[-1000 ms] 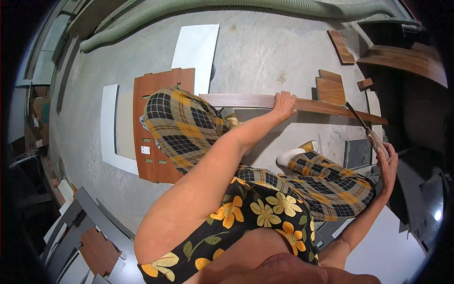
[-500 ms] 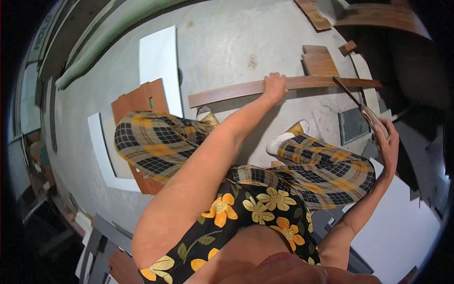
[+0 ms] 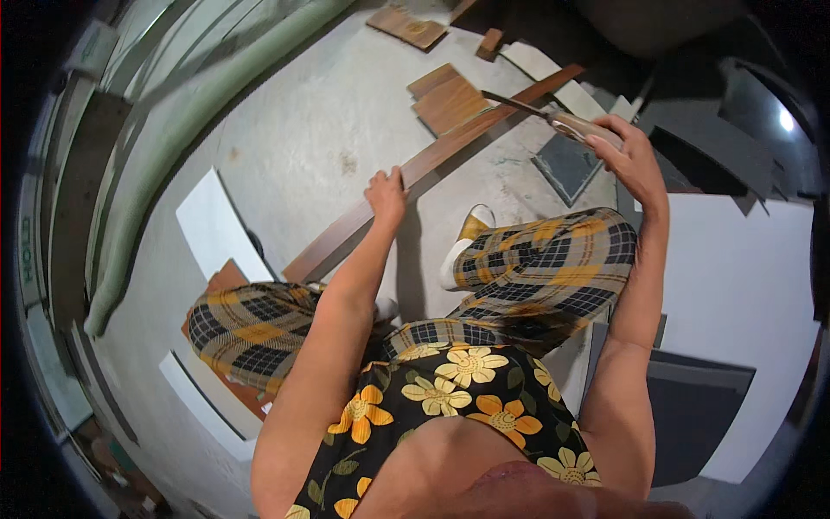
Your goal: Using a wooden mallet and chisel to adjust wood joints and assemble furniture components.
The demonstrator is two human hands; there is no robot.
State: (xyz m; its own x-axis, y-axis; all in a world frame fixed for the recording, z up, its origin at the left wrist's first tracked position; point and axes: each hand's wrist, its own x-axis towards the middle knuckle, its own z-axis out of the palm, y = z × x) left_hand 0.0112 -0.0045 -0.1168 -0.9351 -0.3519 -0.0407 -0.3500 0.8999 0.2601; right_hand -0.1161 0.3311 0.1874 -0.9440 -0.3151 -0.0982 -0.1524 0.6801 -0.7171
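Observation:
A long brown wooden plank runs diagonally in front of me, from beside my left leg to the far right. My left hand rests over the plank near its middle, its fingers curled around the edge. In my right hand is a wooden-handled tool with a narrow dark blade, its fingers wrapped around the rear of the handle. The blade lies across the far part of the plank in this view; whether it touches the wood I cannot tell. The plank's near end lies close to my left leg.
Short brown board pieces lie beyond the plank, with another board farther off. White panels lie at left, and a large white sheet at right. A dark square tile sits near my right leg. A long green roll borders the floor.
The view has turned, so the plank now slants up to the right. My left hand stays on the plank, and the tool remains in my right hand at the plank's far part.

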